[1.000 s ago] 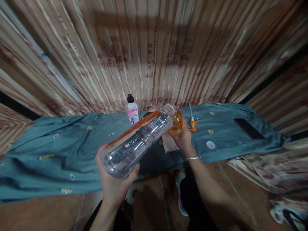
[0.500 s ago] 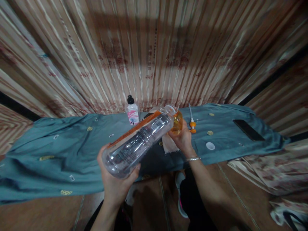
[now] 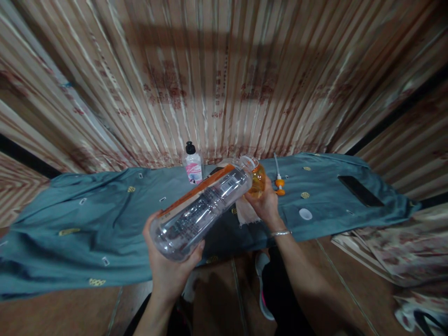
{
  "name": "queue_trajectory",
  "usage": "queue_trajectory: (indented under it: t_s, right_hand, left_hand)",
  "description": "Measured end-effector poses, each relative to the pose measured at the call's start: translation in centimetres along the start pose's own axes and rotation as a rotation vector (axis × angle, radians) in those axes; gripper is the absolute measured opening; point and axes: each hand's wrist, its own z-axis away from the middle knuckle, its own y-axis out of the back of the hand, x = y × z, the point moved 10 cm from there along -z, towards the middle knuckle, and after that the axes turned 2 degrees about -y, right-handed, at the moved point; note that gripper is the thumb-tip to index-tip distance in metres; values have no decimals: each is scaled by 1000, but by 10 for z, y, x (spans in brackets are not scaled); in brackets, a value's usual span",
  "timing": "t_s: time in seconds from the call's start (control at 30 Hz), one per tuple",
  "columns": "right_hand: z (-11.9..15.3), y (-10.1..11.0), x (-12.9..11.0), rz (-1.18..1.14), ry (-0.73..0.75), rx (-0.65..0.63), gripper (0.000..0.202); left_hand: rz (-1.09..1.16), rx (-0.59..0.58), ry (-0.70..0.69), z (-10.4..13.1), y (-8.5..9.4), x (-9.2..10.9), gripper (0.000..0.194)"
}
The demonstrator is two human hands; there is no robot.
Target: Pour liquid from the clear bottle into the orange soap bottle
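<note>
A large clear bottle (image 3: 206,210) with an orange-edged label is tilted, its base low at the left and its neck up at the right. My left hand (image 3: 175,266) is closed round its base. My right hand (image 3: 264,200) is wrapped round a small amber bottle (image 3: 258,181). The large bottle's mouth meets the top of the amber one; the exact contact is too small to tell. Just right of my right hand lies an orange and white pump head (image 3: 279,185) with its tube. A pale cloth (image 3: 248,213) lies below the amber bottle.
A clear bottle with pink label and black cap (image 3: 193,165) stands at the back of the teal-covered surface (image 3: 122,219). To the right lie a white round lid (image 3: 305,214) and a black phone (image 3: 360,190). Striped curtains (image 3: 217,84) hang behind.
Both hands hold the same bottles in nearly the same place. The view has shifted slightly, and the large bottle's tilt looks almost unchanged.
</note>
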Motion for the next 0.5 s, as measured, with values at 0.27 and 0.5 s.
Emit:
queue_trajectory:
  t_s: [0.27,0.5]
  right_hand:
    - [0,0,0,11,-10,1,80]
    - [-1,-2,3,-9,-16,-13,80]
  left_hand:
    - [8,-22,-20,2,3,-6,99]
    - [-6,27,-38,2,3,5,95]
